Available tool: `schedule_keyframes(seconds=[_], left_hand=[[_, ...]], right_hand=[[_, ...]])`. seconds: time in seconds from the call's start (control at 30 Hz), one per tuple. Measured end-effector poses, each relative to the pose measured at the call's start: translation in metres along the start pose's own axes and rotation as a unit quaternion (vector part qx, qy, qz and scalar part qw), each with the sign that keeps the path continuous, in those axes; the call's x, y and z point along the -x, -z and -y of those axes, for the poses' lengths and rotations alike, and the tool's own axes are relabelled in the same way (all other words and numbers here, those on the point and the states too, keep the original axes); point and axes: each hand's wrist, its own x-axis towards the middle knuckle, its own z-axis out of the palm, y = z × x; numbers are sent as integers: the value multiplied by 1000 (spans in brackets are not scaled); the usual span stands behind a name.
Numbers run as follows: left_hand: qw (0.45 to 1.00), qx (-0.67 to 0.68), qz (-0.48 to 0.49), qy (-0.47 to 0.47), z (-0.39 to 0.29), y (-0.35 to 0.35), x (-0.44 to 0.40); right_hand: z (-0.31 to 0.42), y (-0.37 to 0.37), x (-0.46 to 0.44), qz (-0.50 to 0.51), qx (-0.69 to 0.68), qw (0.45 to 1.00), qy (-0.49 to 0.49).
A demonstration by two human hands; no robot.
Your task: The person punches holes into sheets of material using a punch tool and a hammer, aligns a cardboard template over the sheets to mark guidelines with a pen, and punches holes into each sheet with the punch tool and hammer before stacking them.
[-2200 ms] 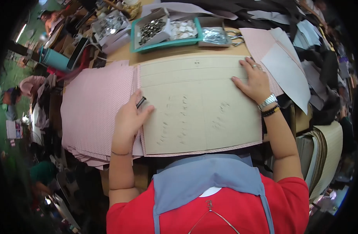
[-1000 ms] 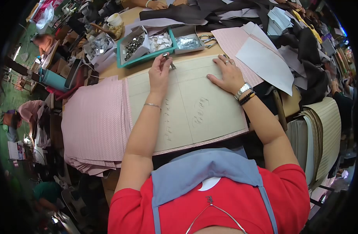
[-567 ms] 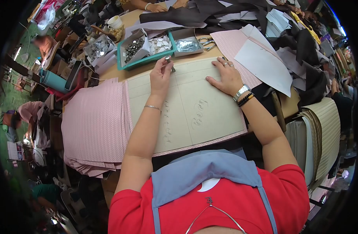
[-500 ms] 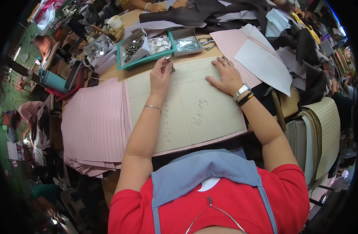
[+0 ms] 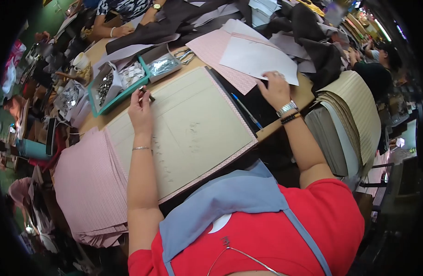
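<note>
My left hand is closed round a small dark metal tool over the top left part of a beige pattern board. The board has handwriting and ruled lines and lies on pink patterned sheets; a thick stack of such sheets fans out at its left. At the right, my right hand rests near the lower edge of a white sheet, fingers apart, away from the board. Between board and hand lies a blue pen on a dark surface.
Beyond the board stand a teal tray of metal pieces and white squares, a box of silvery parts and scissors. Dark cloth covers the far side, by a co-worker's hand. Thick folded sheets hang at the right.
My right hand has left the board and moved right to the white sheet. The view has turned to the right, and the blue pen now shows. My left hand still holds the tool.
</note>
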Motion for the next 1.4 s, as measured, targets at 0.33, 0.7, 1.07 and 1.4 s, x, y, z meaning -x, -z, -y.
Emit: schedule_keyframes(seconds=[0.33, 0.7, 1.07, 1.4], left_hand=[[998, -50, -13, -29, 0, 1, 0], [1000, -30, -8, -5, 2, -1, 0], [999, -39, -7, -15, -1, -1, 1], [992, -127, 1, -27, -1, -2, 2]], right_hand=[[-48, 27, 30, 160, -162, 962, -148], [184, 82, -66, 263, -402, 868, 127], [247, 83, -97, 44, -561, 795, 227], [181, 27, -68, 150, -391, 888, 192]])
